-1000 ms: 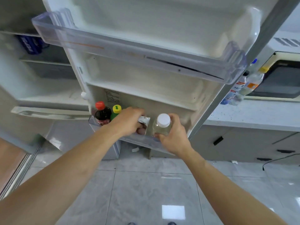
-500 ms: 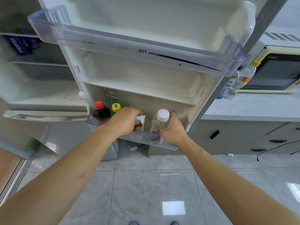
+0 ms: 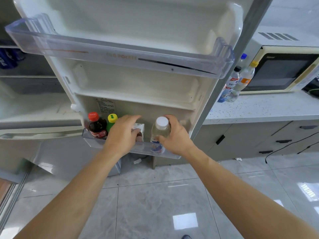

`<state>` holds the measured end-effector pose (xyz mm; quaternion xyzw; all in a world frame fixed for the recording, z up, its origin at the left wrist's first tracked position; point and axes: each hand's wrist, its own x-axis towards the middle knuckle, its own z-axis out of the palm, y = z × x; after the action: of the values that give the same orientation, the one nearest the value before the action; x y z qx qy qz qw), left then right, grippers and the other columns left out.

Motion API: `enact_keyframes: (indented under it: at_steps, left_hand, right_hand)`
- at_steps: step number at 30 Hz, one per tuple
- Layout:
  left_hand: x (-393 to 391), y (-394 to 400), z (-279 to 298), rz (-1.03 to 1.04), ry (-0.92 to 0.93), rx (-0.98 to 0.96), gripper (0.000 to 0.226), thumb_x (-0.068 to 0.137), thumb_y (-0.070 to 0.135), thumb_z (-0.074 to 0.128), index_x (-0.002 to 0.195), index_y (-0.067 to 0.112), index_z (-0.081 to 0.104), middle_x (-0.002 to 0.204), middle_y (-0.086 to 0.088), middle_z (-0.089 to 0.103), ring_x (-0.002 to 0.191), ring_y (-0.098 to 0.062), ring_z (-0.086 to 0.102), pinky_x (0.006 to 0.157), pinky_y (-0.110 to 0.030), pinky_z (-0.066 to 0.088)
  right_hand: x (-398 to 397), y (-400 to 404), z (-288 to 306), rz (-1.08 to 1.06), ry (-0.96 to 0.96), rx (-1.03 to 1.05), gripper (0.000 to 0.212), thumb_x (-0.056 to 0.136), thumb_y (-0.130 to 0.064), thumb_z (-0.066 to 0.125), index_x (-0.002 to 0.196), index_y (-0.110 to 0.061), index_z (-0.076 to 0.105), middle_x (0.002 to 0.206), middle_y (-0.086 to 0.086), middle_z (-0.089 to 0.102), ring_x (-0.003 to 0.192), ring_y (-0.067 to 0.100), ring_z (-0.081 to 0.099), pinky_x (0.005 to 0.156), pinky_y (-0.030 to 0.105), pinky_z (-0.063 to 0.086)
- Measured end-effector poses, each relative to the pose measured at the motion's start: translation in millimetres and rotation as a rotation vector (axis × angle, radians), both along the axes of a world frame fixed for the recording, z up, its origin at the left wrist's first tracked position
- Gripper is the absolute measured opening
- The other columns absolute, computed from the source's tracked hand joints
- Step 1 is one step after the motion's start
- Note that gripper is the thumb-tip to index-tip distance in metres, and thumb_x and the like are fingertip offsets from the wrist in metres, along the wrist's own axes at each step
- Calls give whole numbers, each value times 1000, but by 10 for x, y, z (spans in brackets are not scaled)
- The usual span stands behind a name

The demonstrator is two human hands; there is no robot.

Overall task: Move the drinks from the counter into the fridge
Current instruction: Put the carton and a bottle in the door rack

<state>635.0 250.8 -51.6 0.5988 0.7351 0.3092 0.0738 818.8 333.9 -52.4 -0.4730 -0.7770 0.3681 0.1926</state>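
Fridge door point(image 3: 138, 19) swung open, its inner side facing the camera. Clear upper door bin point(image 3: 120, 56) across the top; lower door bin point(image 3: 138, 148) near the bottom holds the drinks.

Left hand point(image 3: 122, 133) reaches into the lower bin, fingers curled over the top of a small white carton point(image 3: 140, 131) — the carton stands upright in the bin, mostly hidden behind the hand. Right hand point(image 3: 174, 135) wraps a clear bottle with a white cap point(image 3: 160, 130), thumb in front and fingers behind the neck; the bottle is upright, its base down inside the bin just right of the carton.

To the left of the left hand, in the same bin: a dark cola bottle with a red cap point(image 3: 97, 126) and, just beside it, a green bottle with a yellow cap point(image 3: 111, 122), partly covered by the hand.

On the speckled counter point(image 3: 259, 107), right of the door edge — three more bottles point(image 3: 239, 81) grouped close together, caps blue, black and yellow, standing just in front of a cream microwave point(image 3: 284, 69).

Fridge interior shelves point(image 3: 34, 107) at left; a blue package point(image 3: 8, 59) sits on an upper shelf, blurred. Grey tile floor point(image 3: 155, 195) below.
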Motion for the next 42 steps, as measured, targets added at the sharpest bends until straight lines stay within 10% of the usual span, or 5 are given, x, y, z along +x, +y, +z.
enact_keyframes:
  at_steps: [10, 17, 30, 36, 42]
  left_hand:
    - [515, -276, -338, 97, -257, 475, 38, 91, -4, 62, 128, 3, 58, 114, -1, 54, 95, -8, 59, 83, -22, 53]
    - [1026, -366, -472, 148, -435, 421, 32, 94, 13, 60, 123, 26, 56, 97, 21, 60, 85, 0, 61, 71, -8, 48]
    - [2514, 38, -622, 209, -608, 132, 22, 91, 14, 67, 81, 32, 63, 84, 13, 66, 79, -6, 64, 66, -8, 47]
    - [3315, 399, -759, 362, -840, 30, 11, 93, 13, 64, 87, 21, 67, 81, -1, 69, 75, -10, 65, 73, -40, 57]
    - [3708, 633, -768, 484, -981, 41, 7, 95, 11, 62, 97, 17, 65, 81, -1, 73, 73, -5, 68, 59, -21, 56]
  right_hand:
    - [389, -295, 28, 40, 92, 460, 40, 89, -15, 68, 128, -9, 62, 126, 6, 62, 113, 21, 60, 91, 26, 49]
    - [879, -330, -80, -56, 227, 560, 8, 86, -5, 70, 93, -8, 72, 88, 0, 68, 80, 9, 61, 75, 10, 46]
    - [2405, 43, -560, -194, 310, 236, 13, 91, -6, 62, 88, -15, 71, 76, -12, 67, 69, 9, 60, 61, 14, 45]
    - [3207, 348, -804, -338, 388, -60, 24, 92, -10, 62, 79, -29, 66, 71, -8, 67, 63, 11, 61, 59, 20, 50]
    - [3515, 717, -946, -508, 536, -443, 20, 93, -6, 61, 83, -20, 71, 65, -2, 68, 61, 7, 63, 59, 24, 56]
